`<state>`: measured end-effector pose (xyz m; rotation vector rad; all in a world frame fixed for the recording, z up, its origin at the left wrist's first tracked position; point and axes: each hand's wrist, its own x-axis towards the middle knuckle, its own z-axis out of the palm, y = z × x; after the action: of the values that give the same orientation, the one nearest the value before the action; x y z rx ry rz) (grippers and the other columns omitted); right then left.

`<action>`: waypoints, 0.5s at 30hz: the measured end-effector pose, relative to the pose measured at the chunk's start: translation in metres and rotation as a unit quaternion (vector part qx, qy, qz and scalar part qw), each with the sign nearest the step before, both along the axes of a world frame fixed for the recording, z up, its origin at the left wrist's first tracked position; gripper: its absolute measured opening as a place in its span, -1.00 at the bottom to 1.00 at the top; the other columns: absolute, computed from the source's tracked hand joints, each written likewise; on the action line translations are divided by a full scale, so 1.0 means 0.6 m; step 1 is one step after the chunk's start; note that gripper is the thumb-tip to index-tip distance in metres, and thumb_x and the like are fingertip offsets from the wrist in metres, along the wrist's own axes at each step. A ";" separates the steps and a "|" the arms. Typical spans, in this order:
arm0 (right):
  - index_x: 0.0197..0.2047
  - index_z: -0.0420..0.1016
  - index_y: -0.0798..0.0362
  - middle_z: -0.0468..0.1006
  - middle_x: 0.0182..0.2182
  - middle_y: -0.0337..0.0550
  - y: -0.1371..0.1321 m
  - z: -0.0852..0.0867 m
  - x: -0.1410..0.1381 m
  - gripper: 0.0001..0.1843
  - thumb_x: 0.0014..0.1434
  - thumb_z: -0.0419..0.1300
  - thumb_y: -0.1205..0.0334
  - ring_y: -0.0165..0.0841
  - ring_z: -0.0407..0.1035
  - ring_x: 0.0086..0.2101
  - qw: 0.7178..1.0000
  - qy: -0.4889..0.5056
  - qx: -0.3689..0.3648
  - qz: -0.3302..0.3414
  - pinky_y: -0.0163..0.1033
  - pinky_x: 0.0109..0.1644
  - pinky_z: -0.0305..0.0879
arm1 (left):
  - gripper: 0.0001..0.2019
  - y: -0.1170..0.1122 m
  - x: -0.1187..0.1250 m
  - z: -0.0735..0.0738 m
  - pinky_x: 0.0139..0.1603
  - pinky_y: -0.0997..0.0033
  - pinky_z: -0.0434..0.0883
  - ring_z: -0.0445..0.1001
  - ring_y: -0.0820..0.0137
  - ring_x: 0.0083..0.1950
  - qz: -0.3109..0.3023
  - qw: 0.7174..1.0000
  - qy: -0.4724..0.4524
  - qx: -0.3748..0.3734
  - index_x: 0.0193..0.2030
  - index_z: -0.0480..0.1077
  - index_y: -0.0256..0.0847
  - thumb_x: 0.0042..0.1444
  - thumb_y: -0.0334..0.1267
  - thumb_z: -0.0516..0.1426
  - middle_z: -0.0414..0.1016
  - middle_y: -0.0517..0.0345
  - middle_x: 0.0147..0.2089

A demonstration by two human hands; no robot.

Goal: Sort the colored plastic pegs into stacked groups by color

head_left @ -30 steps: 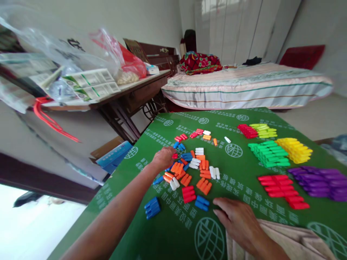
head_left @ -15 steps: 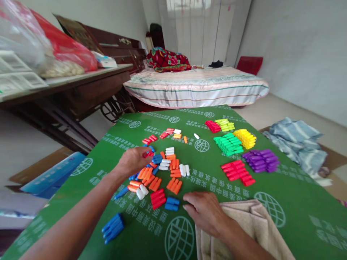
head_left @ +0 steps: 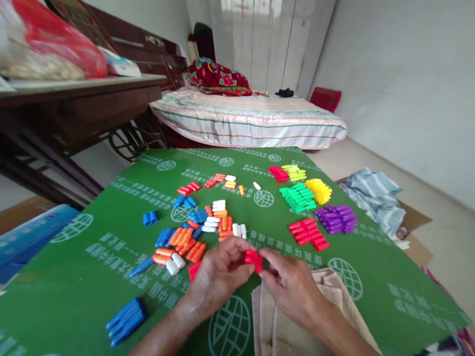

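My left hand pinches a small cluster of red bullet-shaped plastic pieces between thumb and fingers. From the other side, my right hand grips the same cluster with thumb and index finger. How many pieces are in it I cannot tell. Left of my hands lie loose groups of orange pieces, white pieces and blue pieces. Another red group is partly hidden behind my left hand. Under my right hand and forearm rests a folded beige cloth.
On the green printed board, sorted stacks stand at right: green, yellow, purple and red. Blue pieces lie front left. A bed is beyond, a wooden desk at left.
My left hand has come from the far-left pile toward the front middle, bringing the red pieces. My right hand now meets it there and grips them too. The camera view has shifted.
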<state>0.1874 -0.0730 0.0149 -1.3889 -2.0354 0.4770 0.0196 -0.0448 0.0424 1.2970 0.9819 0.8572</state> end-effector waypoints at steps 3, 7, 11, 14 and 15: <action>0.02 0.39 0.02 0.54 -0.50 -0.28 -0.015 0.008 0.021 -0.61 0.10 0.07 0.37 -0.44 0.36 -0.54 0.998 -0.043 -0.050 0.007 -0.38 -0.45 0.14 | -0.82 -0.013 0.018 -0.020 -0.28 0.48 0.38 0.47 0.46 -0.29 -0.015 1.000 -0.016 0.003 -0.26 0.32 -0.25 -0.04 -0.39 0.19 0.51 0.16 -0.32; -0.09 0.43 0.03 0.53 -0.51 -0.29 -0.028 0.012 0.043 -0.71 0.10 0.08 0.35 -0.44 0.34 -0.57 0.994 -0.081 -0.066 -0.011 -0.38 -0.48 0.13 | -0.79 -0.025 0.046 -0.046 -0.20 0.46 0.40 0.47 0.47 -0.25 -0.019 0.999 -0.031 0.024 -0.23 0.31 -0.22 -0.04 -0.44 0.16 0.50 0.21 -0.31; -0.09 0.42 0.01 0.56 -0.48 -0.26 -0.034 0.002 0.070 -0.72 0.12 0.07 0.35 -0.40 0.42 -0.51 0.989 -0.144 -0.022 -0.021 -0.36 -0.41 0.19 | -0.79 -0.024 0.074 -0.062 -0.18 0.44 0.42 0.50 0.43 -0.21 -0.036 0.997 -0.002 0.061 -0.20 0.30 -0.21 -0.02 -0.46 0.10 0.51 0.19 -0.27; -0.03 0.40 0.01 0.60 -0.39 -0.21 -0.030 -0.008 0.100 -0.70 0.16 0.05 0.34 -0.35 0.48 -0.42 0.976 -0.215 -0.021 -0.027 -0.34 -0.37 0.23 | -0.78 -0.019 0.088 -0.070 -0.14 0.40 0.43 0.49 0.39 -0.16 -0.054 0.985 0.092 0.133 -0.17 0.34 -0.20 0.00 -0.43 0.08 0.50 0.15 -0.20; 0.01 0.39 0.01 0.61 -0.35 -0.19 -0.026 -0.010 0.110 -0.67 0.17 0.05 0.34 -0.33 0.50 -0.39 0.968 -0.248 -0.027 -0.035 -0.33 -0.36 0.25 | -0.77 -0.017 0.091 -0.072 -0.12 0.38 0.42 0.48 0.37 -0.13 -0.057 0.976 0.133 0.164 -0.15 0.35 -0.19 0.00 -0.42 0.09 0.49 0.13 -0.16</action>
<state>0.2537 -0.0887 0.0087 -1.7395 -2.3622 0.1597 0.0743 -0.0551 -0.0006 1.7694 0.9884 0.7916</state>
